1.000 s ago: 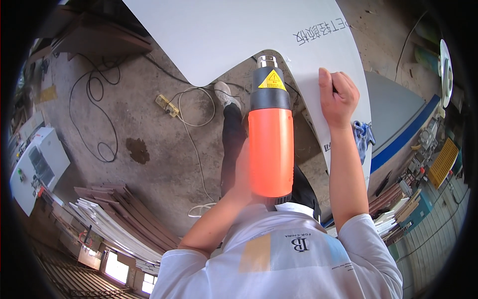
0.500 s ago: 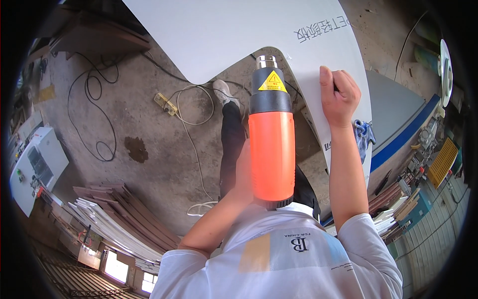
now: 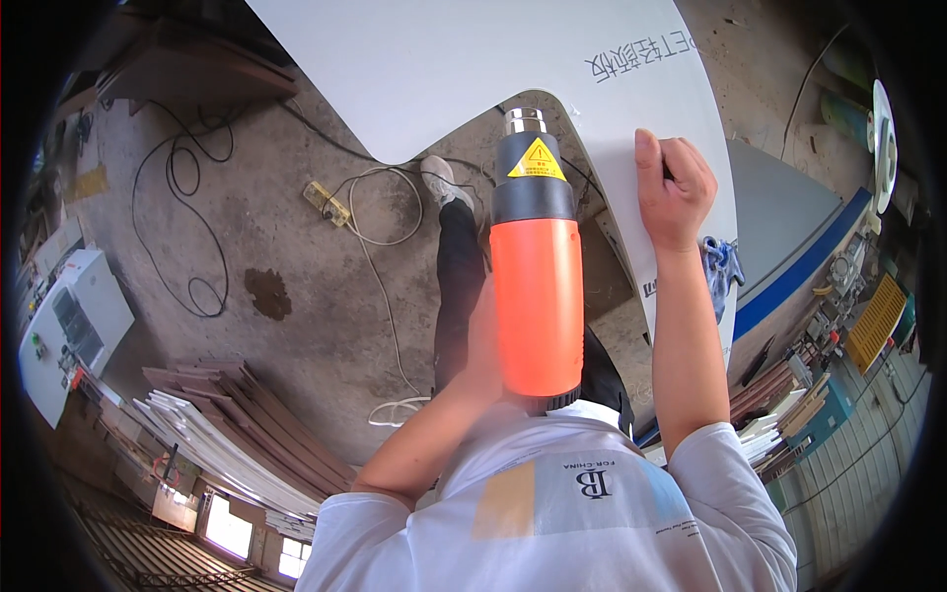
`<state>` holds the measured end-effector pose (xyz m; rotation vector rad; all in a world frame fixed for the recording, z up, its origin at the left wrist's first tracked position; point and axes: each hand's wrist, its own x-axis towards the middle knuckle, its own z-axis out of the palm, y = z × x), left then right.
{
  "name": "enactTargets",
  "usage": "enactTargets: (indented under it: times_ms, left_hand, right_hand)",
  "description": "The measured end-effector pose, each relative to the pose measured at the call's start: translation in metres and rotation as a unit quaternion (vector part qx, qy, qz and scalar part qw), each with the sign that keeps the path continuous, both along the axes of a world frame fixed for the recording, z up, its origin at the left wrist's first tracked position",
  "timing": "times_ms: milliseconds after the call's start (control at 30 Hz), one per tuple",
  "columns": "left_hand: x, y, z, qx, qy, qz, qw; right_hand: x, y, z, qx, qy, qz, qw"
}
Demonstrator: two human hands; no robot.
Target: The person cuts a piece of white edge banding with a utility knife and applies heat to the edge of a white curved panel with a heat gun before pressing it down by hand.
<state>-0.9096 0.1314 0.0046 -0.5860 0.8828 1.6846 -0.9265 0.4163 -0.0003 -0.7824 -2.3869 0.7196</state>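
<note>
An orange heat gun (image 3: 538,306) with a black collar, a yellow warning label and a metal nozzle is held up close before me, its nozzle toward the far side. My left hand (image 3: 483,340) grips it from behind; the body hides its fingers and the handle. To the right, my right hand (image 3: 676,192) is closed in a fist on a big white panel (image 3: 493,49), thumb along the side, with nothing seen in it. The panel's curved notch lies just beyond the nozzle. A blue-and-white crumpled cloth or glove (image 3: 722,266) lies beside my right forearm.
A yellow power strip (image 3: 327,203) and looped cables (image 3: 178,197) lie on the concrete floor at left. Stacked brown and white boards (image 3: 227,424) stand at lower left. A grey panel with a blue edge (image 3: 799,266) and a tool-strewn bench (image 3: 838,286) are at right.
The heat gun has shifted very slightly to the left and away from me. My right hand has stayed in place on the panel.
</note>
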Motion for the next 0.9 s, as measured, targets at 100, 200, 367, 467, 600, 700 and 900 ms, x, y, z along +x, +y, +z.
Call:
enactTargets:
  times_ms: [100, 200, 367, 467, 600, 700, 900]
  left_hand:
    - [-0.001, -0.001, 0.001, -0.026, 0.089, -0.049, 0.994]
    - [0.002, -0.001, -0.002, 0.006, 0.028, -0.007, 1.0]
    - [0.004, -0.006, -0.007, 0.005, 0.072, -0.026, 0.997]
    - [0.005, -0.008, -0.01, 0.069, -0.17, 0.101, 0.978]
    - [0.002, -0.006, -0.002, -0.035, 0.106, -0.079, 0.991]
    - [0.008, -0.012, -0.015, -0.045, 0.078, -0.096, 0.991]
    - [0.002, -0.001, -0.006, -0.115, 0.196, -0.174, 0.958]
  right_hand:
    - [0.0, 0.0, -0.001, -0.001, 0.001, -0.001, 1.0]
    - [0.0, 0.0, 0.0, 0.0, 0.002, 0.0, 1.0]
    - [-0.001, -0.001, 0.001, 0.004, -0.003, -0.009, 1.0]
    - [0.002, 0.0, -0.001, -0.002, -0.016, -0.009, 1.0]
    - [0.001, -0.001, 0.0, -0.006, -0.021, -0.003, 1.0]
    - [0.0, -0.001, -0.001, 0.001, -0.012, -0.007, 1.0]
    - [-0.001, -0.002, 0.0, -0.002, -0.014, -0.013, 1.0]
